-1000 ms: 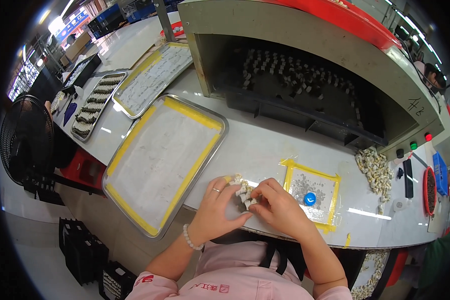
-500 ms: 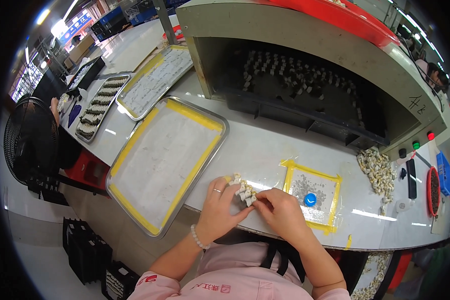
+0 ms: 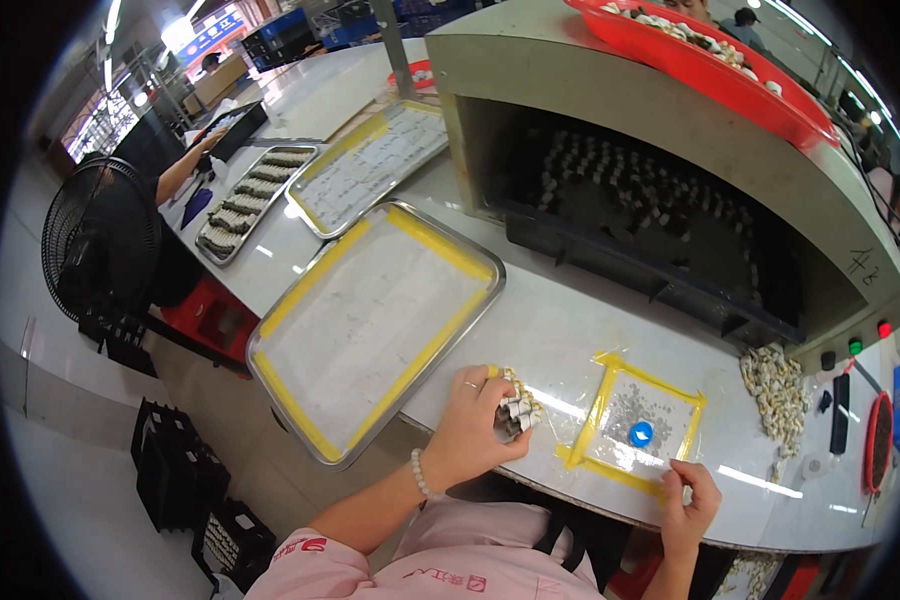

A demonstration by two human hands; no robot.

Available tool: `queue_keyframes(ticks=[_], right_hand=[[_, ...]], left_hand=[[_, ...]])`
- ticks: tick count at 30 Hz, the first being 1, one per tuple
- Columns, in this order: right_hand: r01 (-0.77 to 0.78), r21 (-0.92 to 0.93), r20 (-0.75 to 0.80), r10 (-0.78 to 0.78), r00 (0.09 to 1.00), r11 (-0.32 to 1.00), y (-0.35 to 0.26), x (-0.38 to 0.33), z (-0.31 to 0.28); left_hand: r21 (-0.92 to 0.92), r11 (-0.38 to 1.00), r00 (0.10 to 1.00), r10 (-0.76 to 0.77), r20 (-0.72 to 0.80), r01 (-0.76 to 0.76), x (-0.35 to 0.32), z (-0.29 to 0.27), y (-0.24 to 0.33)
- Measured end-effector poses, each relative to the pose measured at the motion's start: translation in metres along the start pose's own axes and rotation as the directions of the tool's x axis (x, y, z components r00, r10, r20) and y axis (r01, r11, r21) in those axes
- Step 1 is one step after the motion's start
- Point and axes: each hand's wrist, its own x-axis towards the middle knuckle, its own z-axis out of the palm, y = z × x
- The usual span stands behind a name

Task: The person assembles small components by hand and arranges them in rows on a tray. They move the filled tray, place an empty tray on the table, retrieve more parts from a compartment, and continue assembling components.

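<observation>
My left hand [image 3: 478,420] is closed around a small cluster of white pieces with dark and yellowish parts [image 3: 519,410], held just above the table edge. The pieces stand in short, close rows; their exact kind is unclear. My right hand [image 3: 690,497] is apart from them, near the lower right corner of a yellow-taped square sheet [image 3: 620,462]. Its fingers are curled, with thumb and forefinger close together; whatever may be between them is too small to make out. On the sheet sit a blue round cap [image 3: 641,434] and scattered grey spots.
A large metal tray with yellow-taped edges [image 3: 370,330] lies to the left, with smaller trays behind. A box-like machine [image 3: 610,70] holds a black bin [image 3: 650,275] of similar pieces. At right are a loose pile [image 3: 775,400] and red bowl [image 3: 878,440]. Someone works at far left.
My right hand has left the cluster and moved right, toward the taped sheet. The left hand still holds the cluster. The whole view has shifted.
</observation>
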Motion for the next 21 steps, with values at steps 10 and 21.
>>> queue_keyframes(ticks=[10, 21], right_hand=[[-0.076, 0.022, -0.106, 0.078, 0.991, 0.997, 0.047, -0.02, -0.02], [-0.108, 0.017, -0.026, 0.108, 0.994, 0.994, 0.047, -0.022, -0.022]], left_hand=[[0.146, 0.976, 0.987, -0.152, -0.062, 0.159, 0.068, -0.1, -0.067], [0.435, 0.888, 0.972, -0.051, -0.229, 0.15, 0.145, -0.092, -0.211]])
